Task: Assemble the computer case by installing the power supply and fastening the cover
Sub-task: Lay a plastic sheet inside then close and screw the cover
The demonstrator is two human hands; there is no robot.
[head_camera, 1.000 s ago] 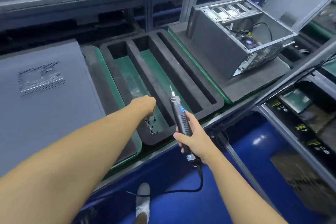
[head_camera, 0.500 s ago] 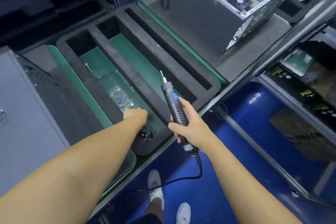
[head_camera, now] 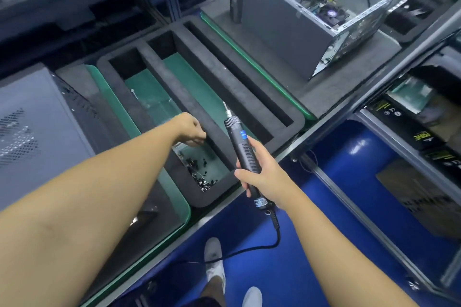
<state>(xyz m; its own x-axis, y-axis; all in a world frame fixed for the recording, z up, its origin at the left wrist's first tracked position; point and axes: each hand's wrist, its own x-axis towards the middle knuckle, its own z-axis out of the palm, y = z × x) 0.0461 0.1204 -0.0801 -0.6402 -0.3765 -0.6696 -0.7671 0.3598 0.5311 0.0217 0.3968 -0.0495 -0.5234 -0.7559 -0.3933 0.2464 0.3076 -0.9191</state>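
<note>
The scene is lit evenly from overhead, soft glare is seen on the blue floor (head_camera: 349,182), and the edges are bent by wide-angle distortion.

Single wide head-worn view, steeply down onto left hand (head_camera: 190,127) and right hand (head_camera: 265,177).

Your left hand (head_camera: 189,129) hovers over the screws (head_camera: 202,173) in the foam tray (head_camera: 224,77); beside that tray, your right hand (head_camera: 262,174) grips the screwdriver (head_camera: 242,149).

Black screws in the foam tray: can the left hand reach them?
Probably yes. The left hand hangs over the open compartment of the foam tray where the black screws lie loose and uncovered; the electric screwdriver in the right hand is off to the side.
</note>
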